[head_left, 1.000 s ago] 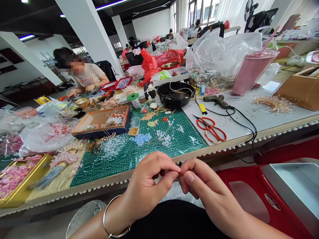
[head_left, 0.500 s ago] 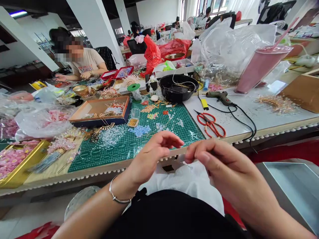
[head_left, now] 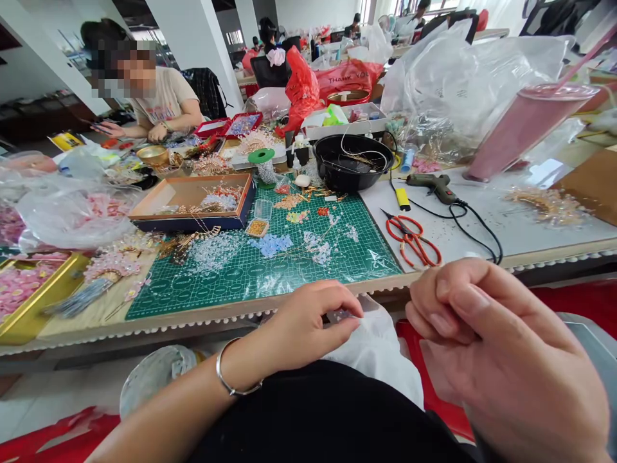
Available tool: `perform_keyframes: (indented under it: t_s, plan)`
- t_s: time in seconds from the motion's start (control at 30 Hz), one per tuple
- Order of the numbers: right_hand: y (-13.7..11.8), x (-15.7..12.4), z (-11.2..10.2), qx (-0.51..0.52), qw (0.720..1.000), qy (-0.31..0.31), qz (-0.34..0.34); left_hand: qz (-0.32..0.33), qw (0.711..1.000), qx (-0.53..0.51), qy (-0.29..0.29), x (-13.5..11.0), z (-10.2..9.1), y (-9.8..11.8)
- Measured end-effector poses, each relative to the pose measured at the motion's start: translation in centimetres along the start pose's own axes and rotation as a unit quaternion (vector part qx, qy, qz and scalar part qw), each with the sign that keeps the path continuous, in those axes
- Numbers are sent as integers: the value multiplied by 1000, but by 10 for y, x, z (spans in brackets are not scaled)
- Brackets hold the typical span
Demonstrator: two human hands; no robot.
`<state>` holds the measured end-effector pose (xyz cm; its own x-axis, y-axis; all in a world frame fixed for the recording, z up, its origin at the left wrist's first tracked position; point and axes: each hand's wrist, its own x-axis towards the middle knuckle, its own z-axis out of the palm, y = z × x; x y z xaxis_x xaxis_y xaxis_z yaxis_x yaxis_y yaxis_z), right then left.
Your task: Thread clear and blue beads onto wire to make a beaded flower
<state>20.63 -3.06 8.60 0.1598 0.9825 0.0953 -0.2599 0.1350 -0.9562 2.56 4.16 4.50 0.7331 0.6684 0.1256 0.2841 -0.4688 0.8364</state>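
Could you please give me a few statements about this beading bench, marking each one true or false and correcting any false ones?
1. The left hand wears a metal bangle on its wrist. True.
2. The red-handled scissors lie on the green cutting mat. False: they lie on the white surface right of the mat.
3. A hot glue gun lies to the right of the black bowl. True.
4. The pink drinking cup has no straw. False: a pink straw stands in it.
5. The right hand grips the glue gun. False: it is held near the bench edge, apart from the gun.
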Motion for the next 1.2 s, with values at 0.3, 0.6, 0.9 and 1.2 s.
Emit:
perform_keyframes:
  t_s: [0.3,0.6,0.9,1.2]
  plan:
    - [11,-11,-1,-292,952,-65,-65,-18,994,-33,100,-11,-6,3]
    - [23,-4,22,-420,883,-61,-202,-27,980,-169,99,-28,-7,11]
    - [23,-6,27,-411,885,-76,-207,-10,987,-130,96,-32,-9,10]
    - [26,-5,26,-405,889,-92,-191,28,994,-13,107,-33,-11,12]
